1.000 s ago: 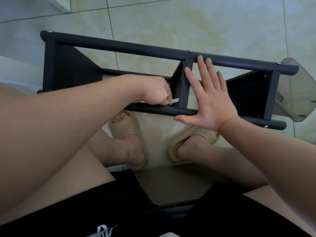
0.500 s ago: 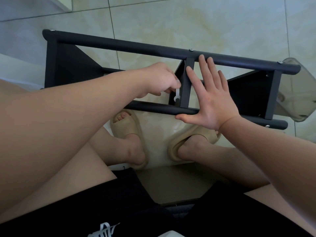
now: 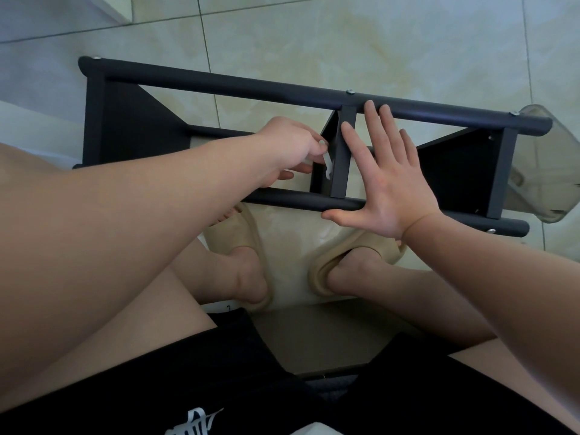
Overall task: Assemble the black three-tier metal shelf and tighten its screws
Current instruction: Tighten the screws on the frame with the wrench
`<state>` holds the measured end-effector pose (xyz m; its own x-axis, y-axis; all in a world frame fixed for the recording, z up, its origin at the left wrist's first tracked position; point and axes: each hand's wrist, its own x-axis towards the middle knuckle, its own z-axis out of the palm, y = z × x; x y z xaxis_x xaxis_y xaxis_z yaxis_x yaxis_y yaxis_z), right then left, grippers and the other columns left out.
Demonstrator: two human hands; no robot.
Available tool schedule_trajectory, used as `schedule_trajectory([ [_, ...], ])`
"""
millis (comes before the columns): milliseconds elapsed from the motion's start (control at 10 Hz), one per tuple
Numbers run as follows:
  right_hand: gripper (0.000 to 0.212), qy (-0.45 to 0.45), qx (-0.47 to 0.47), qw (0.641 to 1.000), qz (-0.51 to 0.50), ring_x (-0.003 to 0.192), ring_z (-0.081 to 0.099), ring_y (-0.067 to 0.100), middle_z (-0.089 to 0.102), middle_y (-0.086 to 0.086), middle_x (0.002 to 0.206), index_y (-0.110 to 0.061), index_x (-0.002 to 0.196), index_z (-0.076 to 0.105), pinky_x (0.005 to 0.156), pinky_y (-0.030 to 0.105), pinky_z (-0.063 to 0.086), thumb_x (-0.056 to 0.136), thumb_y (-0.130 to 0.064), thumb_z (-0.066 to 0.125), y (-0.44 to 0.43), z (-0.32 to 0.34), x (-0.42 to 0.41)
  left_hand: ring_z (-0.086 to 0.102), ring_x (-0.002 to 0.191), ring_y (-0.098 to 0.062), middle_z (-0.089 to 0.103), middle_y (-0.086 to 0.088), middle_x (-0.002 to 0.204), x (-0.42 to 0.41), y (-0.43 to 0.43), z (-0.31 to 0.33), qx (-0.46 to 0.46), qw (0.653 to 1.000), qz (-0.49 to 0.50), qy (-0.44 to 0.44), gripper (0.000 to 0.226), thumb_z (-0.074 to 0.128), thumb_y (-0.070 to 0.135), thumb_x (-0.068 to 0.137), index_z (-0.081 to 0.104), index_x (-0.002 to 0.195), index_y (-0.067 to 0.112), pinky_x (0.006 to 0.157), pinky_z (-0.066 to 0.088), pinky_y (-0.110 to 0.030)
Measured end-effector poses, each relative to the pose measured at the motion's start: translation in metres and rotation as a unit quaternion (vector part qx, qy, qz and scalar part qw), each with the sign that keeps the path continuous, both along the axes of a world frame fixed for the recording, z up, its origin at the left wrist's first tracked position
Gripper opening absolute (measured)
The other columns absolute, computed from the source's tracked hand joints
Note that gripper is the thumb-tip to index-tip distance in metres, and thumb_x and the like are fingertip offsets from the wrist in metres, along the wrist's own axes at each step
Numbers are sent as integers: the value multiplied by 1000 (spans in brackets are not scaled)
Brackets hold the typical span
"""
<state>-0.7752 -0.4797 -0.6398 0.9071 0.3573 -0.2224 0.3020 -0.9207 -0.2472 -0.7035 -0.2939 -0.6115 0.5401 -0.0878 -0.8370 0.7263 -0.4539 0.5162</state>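
shelf point(image 3: 219, 86) lay on its side on the floor point(image 3: 314, 42) | left hand point(image 3: 288, 146) pinched a small white wrench point(image 3: 327, 163), fingers point(image 3: 301, 167) curled, against the middle tier point(image 3: 343, 152) | right hand point(image 3: 392, 186) lay flat just right of that tier, fingers spread wide, holding nothing, thumb on the near pole point(image 3: 282, 199)

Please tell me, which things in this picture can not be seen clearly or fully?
Head view, the only one:
- Whether the tip of the white wrench sits on a screw: too small and dark against the shelf.
- The wrench's upper end: covered by fingers of the left hand.
- The clear plastic object: cut off by the right edge, so it cannot be identified.
- The screw heads: too small to judge tightness.
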Motion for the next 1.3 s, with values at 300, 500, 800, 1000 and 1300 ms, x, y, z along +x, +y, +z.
schedule_trajectory([
  [300,120,-3,1,1000,1,156,-7,37,-5,17,169,-18,163,10,123,62,11,74,-90,44,0,0,0,70,92,-11,77,8,89,1,-1,0,-19,999,17,23,6,61,27,98,67,96,26,88,51,-33],
  [500,119,-4,1,1000,2,156,-8,37,-6,16,169,-19,163,10,123,62,11,74,-90,45,-1,-1,0,71,90,-10,78,9,83,1,-1,-3,-16,999,8,35,8,62,27,97,68,101,23,86,50,-33],
  [800,120,-2,-1,1000,1,156,-8,36,-6,16,169,-19,163,10,123,62,11,73,-90,46,-1,-1,1,69,90,-9,74,12,74,-2,-5,-4,-2,998,-2,61,11,57,27,99,68,101,23,93,49,-35],
  [1000,120,-3,-1,1000,1,156,-7,37,-5,17,169,-18,163,10,123,62,11,73,-90,45,0,-1,0,68,86,-7,74,11,74,0,-5,-6,-16,998,5,68,11,56,25,100,67,99,20,91,49,-33],
  [1300,120,-3,-6,1000,2,156,-7,37,-5,17,169,-18,163,10,123,62,10,73,-90,45,0,-1,0,67,86,-7,74,11,71,2,-1,-6,-14,996,-49,78,14,52,21,102,66,98,18,75,44,-30],
])
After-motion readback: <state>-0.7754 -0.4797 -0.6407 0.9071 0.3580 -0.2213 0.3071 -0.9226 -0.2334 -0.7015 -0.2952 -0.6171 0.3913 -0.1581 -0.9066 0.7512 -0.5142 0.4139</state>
